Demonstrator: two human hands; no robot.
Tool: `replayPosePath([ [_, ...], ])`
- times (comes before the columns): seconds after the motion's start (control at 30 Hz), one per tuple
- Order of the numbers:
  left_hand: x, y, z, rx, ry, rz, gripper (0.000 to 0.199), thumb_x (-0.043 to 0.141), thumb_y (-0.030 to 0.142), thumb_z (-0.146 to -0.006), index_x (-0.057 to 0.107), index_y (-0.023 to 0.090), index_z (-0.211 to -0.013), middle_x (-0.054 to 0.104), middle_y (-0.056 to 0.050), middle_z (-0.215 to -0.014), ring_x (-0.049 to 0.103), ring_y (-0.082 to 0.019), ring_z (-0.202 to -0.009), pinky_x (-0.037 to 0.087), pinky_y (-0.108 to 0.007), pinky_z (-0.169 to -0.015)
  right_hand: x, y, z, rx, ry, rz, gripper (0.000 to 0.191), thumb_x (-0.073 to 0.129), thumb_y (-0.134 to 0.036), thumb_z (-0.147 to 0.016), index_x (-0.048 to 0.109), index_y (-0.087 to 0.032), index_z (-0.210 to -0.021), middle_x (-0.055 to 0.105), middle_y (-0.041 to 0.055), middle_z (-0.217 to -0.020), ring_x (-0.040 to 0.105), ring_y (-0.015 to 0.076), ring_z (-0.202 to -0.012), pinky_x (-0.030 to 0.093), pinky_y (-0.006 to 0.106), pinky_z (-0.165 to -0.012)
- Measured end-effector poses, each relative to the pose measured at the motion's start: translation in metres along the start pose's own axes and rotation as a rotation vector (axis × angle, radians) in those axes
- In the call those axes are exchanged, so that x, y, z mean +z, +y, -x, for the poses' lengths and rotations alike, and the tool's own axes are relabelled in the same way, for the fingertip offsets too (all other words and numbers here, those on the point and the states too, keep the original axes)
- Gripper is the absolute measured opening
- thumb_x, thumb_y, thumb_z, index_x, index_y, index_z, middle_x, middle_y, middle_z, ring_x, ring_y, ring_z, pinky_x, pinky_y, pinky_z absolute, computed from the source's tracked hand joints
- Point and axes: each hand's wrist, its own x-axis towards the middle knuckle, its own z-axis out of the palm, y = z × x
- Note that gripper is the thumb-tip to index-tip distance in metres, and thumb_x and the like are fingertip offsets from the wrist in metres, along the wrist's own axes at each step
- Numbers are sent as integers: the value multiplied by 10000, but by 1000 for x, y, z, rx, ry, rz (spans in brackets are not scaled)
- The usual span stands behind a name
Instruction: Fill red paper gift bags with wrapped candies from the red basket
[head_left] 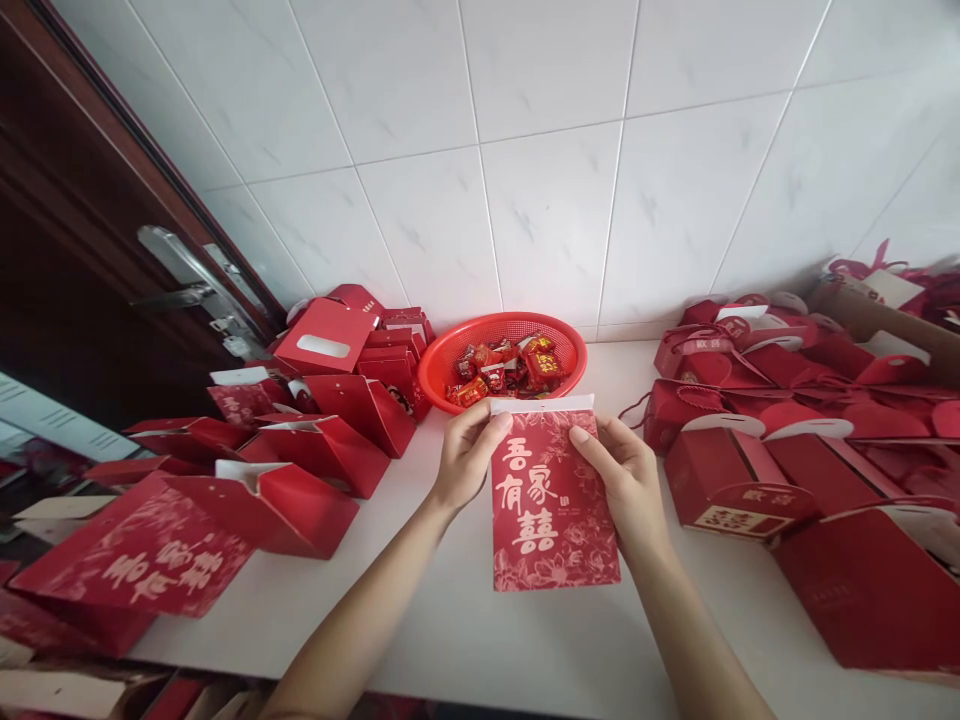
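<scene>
Between my two hands is a red paper gift bag [555,510] with pale Chinese characters and a flower print, its white inner edge showing along the top. My left hand [472,455] pinches its upper left side, thumb on the front. On the upper right side, my right hand [626,475] grips it the same way. The bag looks flat and hangs above the white table [450,620]. Just behind it stands a red plastic basket [429,385] with wrapped candies [514,365] inside.
Red paper bags [300,480] crowd the table's left side, near a dark door with a metal handle [180,275]. Red gift boxes [739,470] with white handles fill the right side, beside a cardboard box [885,320]. A tiled wall [547,220] closes off the back.
</scene>
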Motion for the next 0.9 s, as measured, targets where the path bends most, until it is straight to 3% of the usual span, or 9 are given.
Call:
replayPosePath([
  [0.17,-7,-8,1,22,-131,47,305,647,455,-917,714,178,-1024,710,-38,-872,638,-177,-785,513,-269,-732,0,6,-3,-8,-15,-11,270,793,-443,-786,737,-241,-955,772,39,-952,711,239,-878,555,330,-777],
  [0.37,-15,-25,11,-117,-292,186,342,632,413,-938,646,188,-1195,735,-73,-1080,684,-204,-901,551,-312,-834,0,20,-11,14,11,16,327,811,-486,-750,728,-230,-935,775,45,-965,711,237,-841,548,331,-760],
  [0.63,-28,-40,21,-237,-246,126,350,601,449,-941,647,164,-1139,727,-55,-964,666,-191,-842,540,-307,-804,6,36,-10,80,-13,39,346,806,-501,-755,724,-223,-944,772,49,-966,711,247,-875,558,360,-804],
  [0.9,-36,-45,25,-250,-219,50,360,589,492,-931,645,158,-1052,672,-26,-851,609,-169,-765,507,-276,-718,8,46,-10,108,-34,39,366,825,-511,-731,721,-213,-916,771,59,-962,712,257,-889,563,369,-807],
])
